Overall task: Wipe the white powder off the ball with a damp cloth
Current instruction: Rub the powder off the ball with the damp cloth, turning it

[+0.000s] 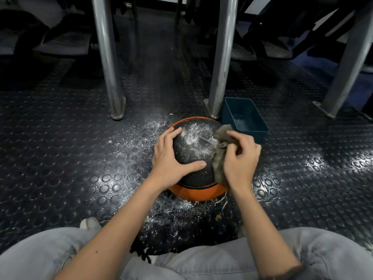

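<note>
Ball on studded floor, under both hands. Tub just beyond right hand, possibly holding water; the view is dim. Left hand lies spread flat on the ball's near-left side. Right hand's fingers are curled, pinching the cloth against the ball. Powder patch lies between the hands.

Risk: a hard wipe could roll the ball from under the flat palm. The cloth's trailing threads could pick up spilled floor powder.

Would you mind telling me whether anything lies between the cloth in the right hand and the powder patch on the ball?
Nothing visible does. The cloth, gripped by the right hand, lies on the ball beside the white powder. The left hand rests on the ball's left side, outside that path.
</note>
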